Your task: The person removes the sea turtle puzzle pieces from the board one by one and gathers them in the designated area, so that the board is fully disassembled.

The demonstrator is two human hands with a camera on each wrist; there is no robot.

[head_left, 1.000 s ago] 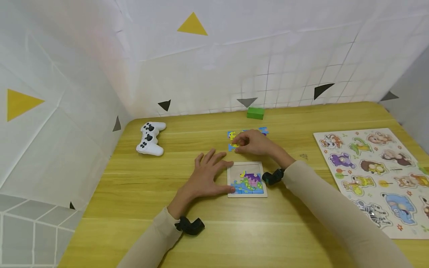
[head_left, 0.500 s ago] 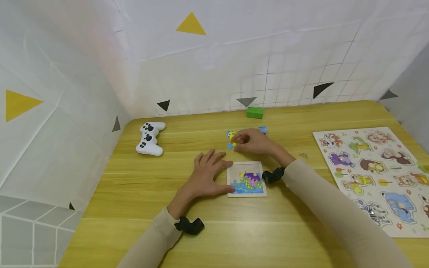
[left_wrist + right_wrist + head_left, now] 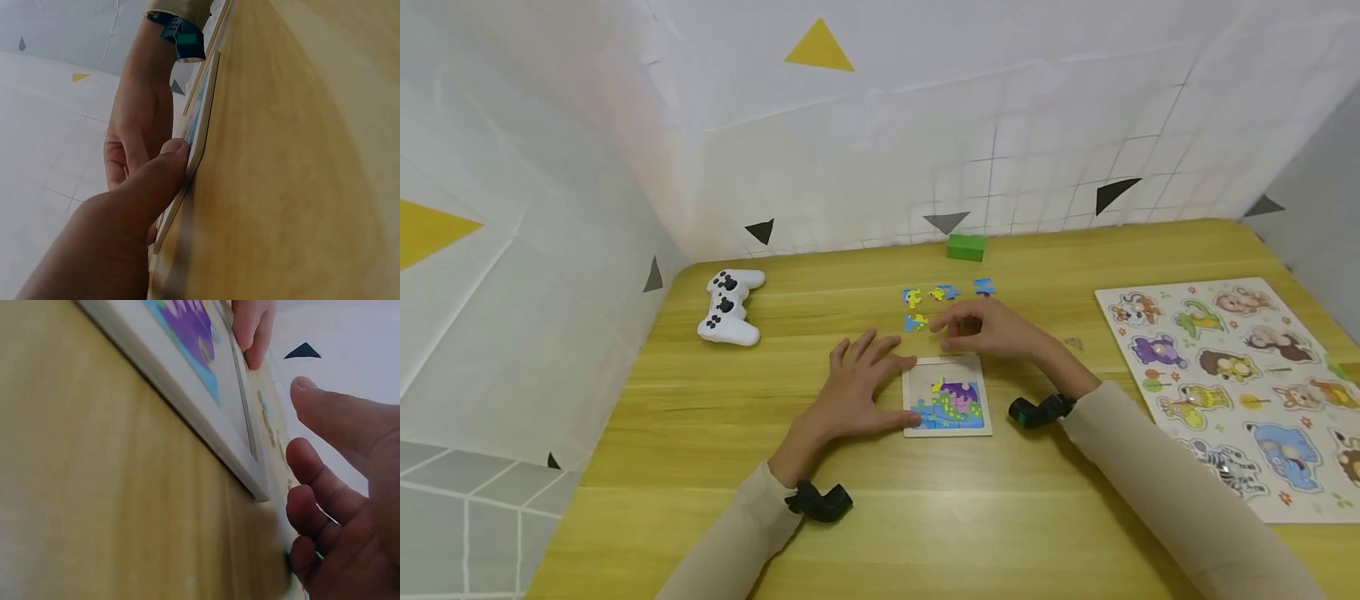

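Note:
A small square jigsaw tray [image 3: 947, 432] with a pale rim lies on the table, its lower part filled with blue, green and purple pieces. My left hand [image 3: 867, 393] is spread at its left side, thumb on the lower left rim and index finger at the upper left corner. In the left wrist view the thumb presses on the tray's edge [image 3: 199, 144]. My right hand [image 3: 988, 327] hovers just beyond the tray's top edge, thumb and fingers apart and holding nothing in the right wrist view. Several loose jigsaw pieces [image 3: 914, 322] lie behind the tray, left of the right fingertips.
A white game controller [image 3: 730, 307] lies at the back left. Near the back wall stands a green block [image 3: 966, 247]. A large animal puzzle board [image 3: 1255, 375] covers the table's right side. Cloth walls close off the back and left.
My right hand has drawn back to the right from the loose pieces, uncovering them. The left hand stays on the tray. The head view has shifted slightly.

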